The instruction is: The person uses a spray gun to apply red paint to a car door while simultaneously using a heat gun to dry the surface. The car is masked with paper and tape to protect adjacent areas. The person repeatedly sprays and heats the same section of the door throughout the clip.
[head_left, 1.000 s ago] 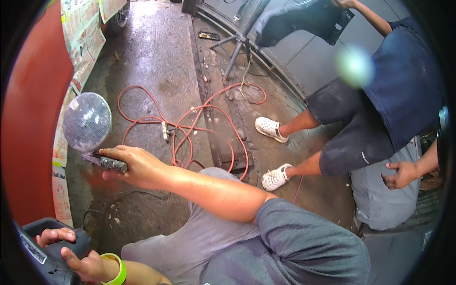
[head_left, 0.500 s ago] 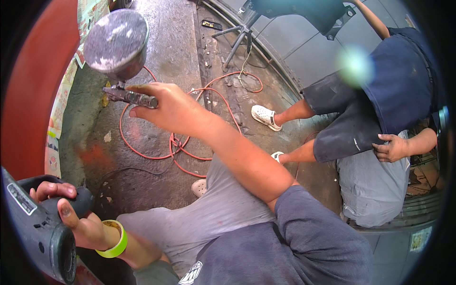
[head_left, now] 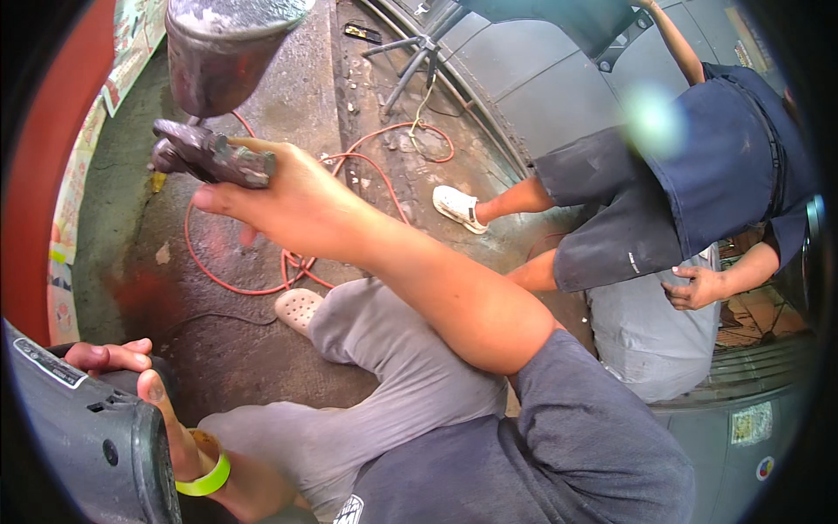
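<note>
My right hand (head_left: 288, 188) grips a grimy metal spray gun (head_left: 209, 155), its fingers mostly hidden behind it. On top of the gun sits a dark paint cup (head_left: 225, 74) with whitish smears, cut off by the upper edge of view. At the lower left, my left hand (head_left: 168, 424) is around a dark grey, barrel-shaped power tool (head_left: 87, 445), which hides part of the fingers. A bright yellow-green ring (head_left: 208, 480), resembling a tape roll, circles my left wrist. Left of the spray gun stands a glossy red panel (head_left: 52, 131).
Printed masking paper (head_left: 74, 210) runs along the red panel's edge. A red hose (head_left: 453, 148) loops over the stained floor. A dark stand (head_left: 426, 44) supports a black panel (head_left: 559, 22) at the top. At right, another person (head_left: 724, 166) sits on a grey bag-like seat (head_left: 650, 332).
The spray gun and my right hand have come slightly left, with the cup rising toward the top edge. My view has shifted, and my shoe and bent leg show more.
</note>
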`<state>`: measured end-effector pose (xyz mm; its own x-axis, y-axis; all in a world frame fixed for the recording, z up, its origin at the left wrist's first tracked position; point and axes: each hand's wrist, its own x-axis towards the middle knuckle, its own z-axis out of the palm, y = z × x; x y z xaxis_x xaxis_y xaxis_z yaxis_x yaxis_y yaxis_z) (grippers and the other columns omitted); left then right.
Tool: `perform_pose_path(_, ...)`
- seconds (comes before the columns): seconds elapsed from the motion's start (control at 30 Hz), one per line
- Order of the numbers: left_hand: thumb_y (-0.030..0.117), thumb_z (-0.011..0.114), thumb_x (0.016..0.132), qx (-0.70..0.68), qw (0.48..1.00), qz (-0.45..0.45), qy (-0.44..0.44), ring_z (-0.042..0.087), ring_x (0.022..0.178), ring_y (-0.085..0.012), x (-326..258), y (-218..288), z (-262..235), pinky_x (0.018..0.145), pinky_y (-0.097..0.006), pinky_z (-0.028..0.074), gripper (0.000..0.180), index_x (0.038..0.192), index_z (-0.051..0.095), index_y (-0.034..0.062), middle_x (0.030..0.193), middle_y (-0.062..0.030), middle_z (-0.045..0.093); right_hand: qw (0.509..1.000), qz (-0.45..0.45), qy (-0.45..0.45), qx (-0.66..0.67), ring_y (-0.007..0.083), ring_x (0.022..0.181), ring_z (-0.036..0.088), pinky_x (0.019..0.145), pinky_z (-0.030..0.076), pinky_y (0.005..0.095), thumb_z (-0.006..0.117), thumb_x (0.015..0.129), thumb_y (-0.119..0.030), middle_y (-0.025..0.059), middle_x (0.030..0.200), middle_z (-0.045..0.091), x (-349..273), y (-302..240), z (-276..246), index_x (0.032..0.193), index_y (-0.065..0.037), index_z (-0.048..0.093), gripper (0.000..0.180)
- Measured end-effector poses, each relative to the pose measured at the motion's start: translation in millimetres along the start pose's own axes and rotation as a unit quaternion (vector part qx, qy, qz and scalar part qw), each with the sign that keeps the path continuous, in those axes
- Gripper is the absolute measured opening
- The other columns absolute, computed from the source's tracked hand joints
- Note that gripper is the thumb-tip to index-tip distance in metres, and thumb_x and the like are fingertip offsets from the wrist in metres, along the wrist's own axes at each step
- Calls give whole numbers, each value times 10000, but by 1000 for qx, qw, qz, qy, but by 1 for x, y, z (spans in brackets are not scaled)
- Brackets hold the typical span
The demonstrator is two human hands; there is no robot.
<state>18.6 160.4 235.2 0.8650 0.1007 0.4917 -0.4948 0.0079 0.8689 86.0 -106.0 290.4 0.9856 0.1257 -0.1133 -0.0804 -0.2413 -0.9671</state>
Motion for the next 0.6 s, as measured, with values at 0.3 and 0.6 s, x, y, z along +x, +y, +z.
perform_pose_path(0.3,43,721,908,144,962,-127,197,643,827,-167,-17,-14,59,787,-320,520,217,1093,715,-69,1020,-122,683,998,-25,39,-52,198,724,687,671,524,358,777,885,-259,182,800,696,18,16,3,1379,58,561,626)
perform_pose_path(0.6,9,659,927,180,977,-62,96,561,798,-170,-15,-25,57,737,-318,480,290,1202,579,-32,1009,-77,599,997,-66,21,-21,183,675,651,618,508,341,784,880,-253,123,763,671,31,29,-3,1352,44,576,595)
